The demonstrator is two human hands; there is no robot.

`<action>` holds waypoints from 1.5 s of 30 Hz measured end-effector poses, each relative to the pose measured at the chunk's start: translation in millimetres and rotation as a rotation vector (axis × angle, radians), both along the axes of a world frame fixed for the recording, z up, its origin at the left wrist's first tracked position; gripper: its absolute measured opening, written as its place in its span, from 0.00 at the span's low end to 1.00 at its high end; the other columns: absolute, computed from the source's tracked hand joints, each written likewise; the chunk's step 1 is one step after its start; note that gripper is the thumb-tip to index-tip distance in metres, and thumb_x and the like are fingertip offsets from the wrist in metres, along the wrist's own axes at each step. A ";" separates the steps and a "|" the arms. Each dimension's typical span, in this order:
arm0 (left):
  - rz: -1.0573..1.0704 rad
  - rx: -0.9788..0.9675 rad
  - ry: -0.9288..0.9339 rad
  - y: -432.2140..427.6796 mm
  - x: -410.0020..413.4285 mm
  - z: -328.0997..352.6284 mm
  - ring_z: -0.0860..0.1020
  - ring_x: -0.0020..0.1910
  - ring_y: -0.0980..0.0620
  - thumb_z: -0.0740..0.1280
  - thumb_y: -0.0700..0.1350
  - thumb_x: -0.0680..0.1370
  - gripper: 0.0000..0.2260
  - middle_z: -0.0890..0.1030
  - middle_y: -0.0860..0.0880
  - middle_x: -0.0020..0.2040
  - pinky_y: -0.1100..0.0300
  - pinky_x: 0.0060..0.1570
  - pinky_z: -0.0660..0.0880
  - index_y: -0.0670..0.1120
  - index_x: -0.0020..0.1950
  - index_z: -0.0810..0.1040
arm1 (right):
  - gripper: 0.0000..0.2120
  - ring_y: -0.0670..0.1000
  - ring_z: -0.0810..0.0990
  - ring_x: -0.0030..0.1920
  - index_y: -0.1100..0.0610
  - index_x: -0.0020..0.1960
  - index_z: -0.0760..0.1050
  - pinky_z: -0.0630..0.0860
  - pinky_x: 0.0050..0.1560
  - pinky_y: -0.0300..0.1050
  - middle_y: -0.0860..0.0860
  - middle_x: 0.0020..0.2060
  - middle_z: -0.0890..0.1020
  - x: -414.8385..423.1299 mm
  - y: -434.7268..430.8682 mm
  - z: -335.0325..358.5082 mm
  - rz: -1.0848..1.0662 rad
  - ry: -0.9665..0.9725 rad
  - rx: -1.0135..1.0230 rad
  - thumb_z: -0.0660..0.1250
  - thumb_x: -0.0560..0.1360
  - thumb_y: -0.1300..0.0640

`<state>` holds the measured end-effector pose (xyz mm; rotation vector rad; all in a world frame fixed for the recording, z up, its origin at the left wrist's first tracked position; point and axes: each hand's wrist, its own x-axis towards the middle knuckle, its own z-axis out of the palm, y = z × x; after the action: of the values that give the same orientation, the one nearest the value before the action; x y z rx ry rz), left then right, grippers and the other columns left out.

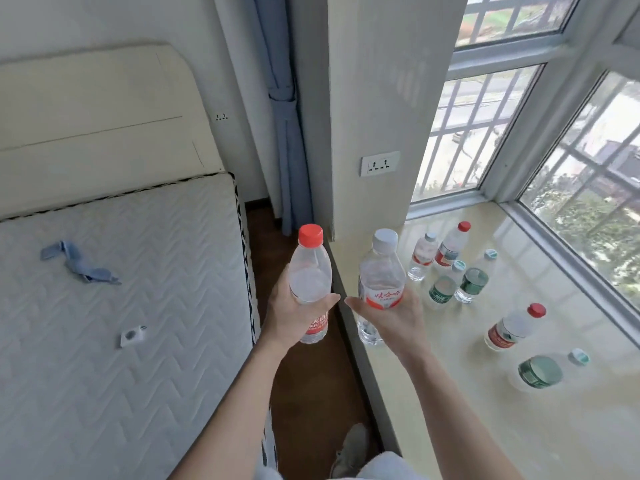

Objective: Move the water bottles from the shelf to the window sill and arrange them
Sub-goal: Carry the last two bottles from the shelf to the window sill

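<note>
My left hand (pixel 292 318) grips a clear red-capped bottle (pixel 310 268) upright over the gap between bed and sill. My right hand (pixel 398 323) grips a clear white-capped bottle (pixel 381 271) with a red label, held upright at the sill's near edge. On the beige window sill (pixel 519 427) stand several bottles: a white-capped one (pixel 422 256), a red-capped one (pixel 452 245), two green-labelled ones (pixel 443 289) (pixel 472 284), another red-capped one (pixel 512 329) and a green-labelled one (pixel 543 370) nearest me.
A bare quilted mattress (pixel 121 306) with a blue cloth strip (pixel 79 265) and a small white object (pixel 132 336) lies to the left. A narrow brown floor strip (pixel 311 393) runs between bed and sill. A blue curtain (pixel 287 133), wall socket (pixel 380 164) and barred windows (pixel 571 150) stand behind.
</note>
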<state>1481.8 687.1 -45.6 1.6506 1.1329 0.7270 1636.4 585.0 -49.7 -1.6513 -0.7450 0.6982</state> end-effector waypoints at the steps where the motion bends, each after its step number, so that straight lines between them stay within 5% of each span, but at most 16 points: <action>1: -0.024 -0.002 -0.008 13.8 15.2 4.7 0.73 0.54 0.73 0.80 0.50 0.67 0.29 0.76 0.63 0.54 0.73 0.47 0.70 0.64 0.60 0.69 | 0.34 0.47 0.85 0.49 0.49 0.59 0.76 0.83 0.50 0.48 0.47 0.48 0.85 12.9 11.1 3.0 -0.009 0.003 -0.004 0.81 0.57 0.40; 4: -0.099 0.000 -0.051 49.3 62.4 17.5 0.75 0.54 0.71 0.80 0.47 0.66 0.29 0.78 0.62 0.54 0.74 0.44 0.72 0.61 0.61 0.70 | 0.25 0.48 0.85 0.45 0.47 0.53 0.77 0.81 0.46 0.47 0.47 0.42 0.84 52.2 39.4 7.3 -0.053 0.008 -0.006 0.82 0.59 0.47; 9: -0.236 -0.017 -0.083 81.4 136.7 27.9 0.79 0.53 0.61 0.80 0.45 0.66 0.26 0.80 0.56 0.53 0.68 0.47 0.74 0.55 0.61 0.74 | 0.28 0.48 0.83 0.47 0.45 0.53 0.74 0.82 0.50 0.53 0.47 0.45 0.83 108.6 57.0 9.8 -0.217 -0.028 -0.045 0.82 0.57 0.46; 14: -0.437 -0.011 -0.074 91.0 205.4 31.2 0.74 0.50 0.75 0.81 0.48 0.65 0.25 0.77 0.62 0.50 0.77 0.45 0.70 0.63 0.53 0.71 | 0.29 0.48 0.85 0.49 0.46 0.55 0.75 0.81 0.53 0.57 0.47 0.46 0.85 152.2 46.7 3.1 -0.422 0.028 -0.039 0.83 0.58 0.45; 23: -0.858 -0.107 -0.108 86.5 305.5 19.8 0.81 0.55 0.57 0.81 0.44 0.65 0.25 0.83 0.55 0.53 0.60 0.56 0.77 0.58 0.58 0.77 | 0.26 0.44 0.83 0.46 0.48 0.52 0.74 0.81 0.50 0.49 0.42 0.43 0.83 174.4 6.0 -2.0 -0.864 0.049 -0.057 0.84 0.60 0.50; 26: -0.989 -0.131 -0.110 71.7 322.5 12.9 0.81 0.54 0.59 0.80 0.40 0.66 0.26 0.83 0.57 0.52 0.63 0.55 0.77 0.52 0.62 0.76 | 0.30 0.48 0.83 0.47 0.50 0.53 0.74 0.81 0.52 0.53 0.45 0.43 0.83 168.1 -6.4 -10.9 -1.001 0.104 -0.035 0.83 0.57 0.45; 31: -1.160 -0.195 -0.026 41.2 339.1 -14.1 0.80 0.58 0.55 0.81 0.51 0.64 0.30 0.82 0.54 0.56 0.54 0.57 0.77 0.53 0.63 0.74 | 0.32 0.48 0.85 0.50 0.48 0.56 0.75 0.81 0.55 0.55 0.43 0.46 0.86 150.5 -34.6 -35.4 -1.212 0.156 -0.076 0.83 0.57 0.45; 35: -1.223 -0.282 0.050 1.2 341.4 -38.3 0.81 0.52 0.60 0.81 0.49 0.65 0.26 0.83 0.55 0.51 0.64 0.48 0.76 0.51 0.60 0.77 | 0.30 0.42 0.83 0.46 0.49 0.59 0.75 0.79 0.49 0.45 0.38 0.43 0.84 135.3 -61.2 -59.9 -1.360 0.147 -0.108 0.85 0.61 0.55; 41: -1.334 -0.373 0.148 -41.9 344.9 -101.1 0.76 0.35 0.62 0.79 0.39 0.68 0.24 0.79 0.51 0.43 0.70 0.36 0.74 0.43 0.59 0.74 | 0.29 0.47 0.83 0.49 0.46 0.53 0.74 0.79 0.47 0.43 0.43 0.46 0.83 123.8 -96.2 -115.7 -1.440 0.232 -0.180 0.85 0.59 0.51; 45: -1.276 -0.413 0.218 -55.4 347.8 -160.9 0.75 0.30 0.66 0.78 0.36 0.69 0.20 0.77 0.55 0.38 0.72 0.33 0.72 0.50 0.54 0.74 | 0.27 0.45 0.81 0.44 0.50 0.51 0.74 0.76 0.42 0.36 0.45 0.43 0.82 130.2 -115.6 -171.4 -1.433 0.253 -0.204 0.85 0.60 0.58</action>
<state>1829.6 631.7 -206.5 1.6894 0.1554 -0.4817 1766.6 469.4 -221.2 -1.7416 0.7388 -0.0898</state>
